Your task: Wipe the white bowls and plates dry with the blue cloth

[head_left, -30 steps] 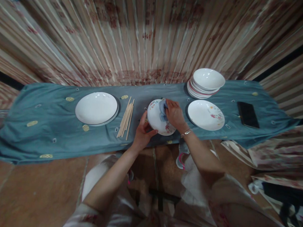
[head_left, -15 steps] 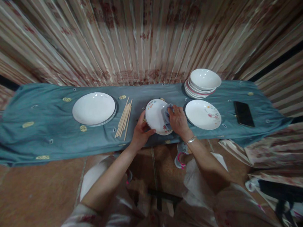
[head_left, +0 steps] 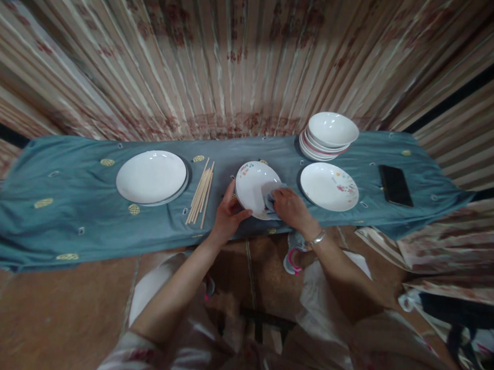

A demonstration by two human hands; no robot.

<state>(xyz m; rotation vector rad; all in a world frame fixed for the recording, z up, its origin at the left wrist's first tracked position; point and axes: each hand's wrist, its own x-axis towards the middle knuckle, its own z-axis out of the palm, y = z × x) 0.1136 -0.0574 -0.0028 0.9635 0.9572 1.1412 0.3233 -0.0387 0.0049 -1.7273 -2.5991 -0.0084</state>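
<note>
A white plate with a flower pattern is tilted in front of me over the cloth-covered table. My left hand grips its left and lower rim, thumb on top and fingers at the edge. In my right hand is a bunched grey-blue cloth, pressed on the right part of the plate's face. That hand and the cloth hide part of the plate's right rim and print. A second flowered plate lies just right of my right hand. Several wooden chopsticks lie left of my left hand.
Stacked white plates stand on the left of the blue-green tablecloth. A stack of white bowls is at the back right, and a black phone lies at the right. A pleated curtain hangs behind the table.
My right hand and the cloth have slid slightly downward over the plate's right side. The left hand keeps its hold on the rim. The view has shifted very slightly.
</note>
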